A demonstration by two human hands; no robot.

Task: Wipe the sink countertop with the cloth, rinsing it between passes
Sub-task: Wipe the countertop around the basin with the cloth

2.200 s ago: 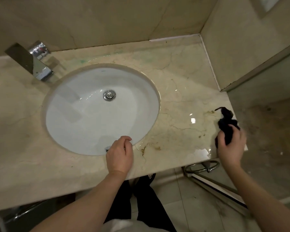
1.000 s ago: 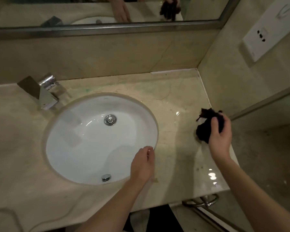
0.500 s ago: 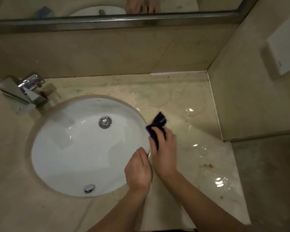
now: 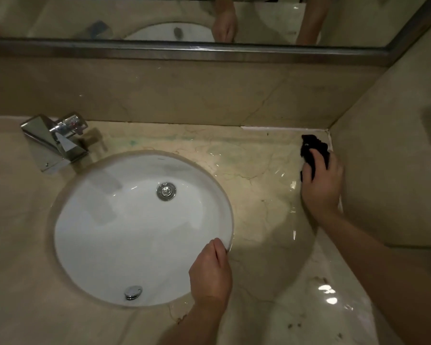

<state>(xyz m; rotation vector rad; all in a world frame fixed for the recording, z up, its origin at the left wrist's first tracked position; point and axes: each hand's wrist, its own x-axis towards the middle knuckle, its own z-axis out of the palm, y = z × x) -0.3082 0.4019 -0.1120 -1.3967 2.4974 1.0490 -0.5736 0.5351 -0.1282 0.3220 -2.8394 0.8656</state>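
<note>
Right hand (image 4: 321, 185) gripped the dark cloth (image 4: 314, 148), fingers (image 4: 311, 168) curled over it and pressing it onto the surface (image 4: 259, 175) at the back right corner, just beside the side wall (image 4: 383, 158). Cloth bunched up, touching the white sealant strip (image 4: 284, 129) or very near it, hard to tell in the dim light. Left hand (image 4: 210, 275) rested at the sink (image 4: 135, 232) rim on the near right side, fingers loosely curled, holding nothing, tips on the rim edge. Wet sheen showed on the surface right of the sink. Faucet (image 4: 57, 140) stood back left. Drain (image 4: 166, 191) sat in the basin. Mirror (image 4: 184, 21) ran above.
</note>
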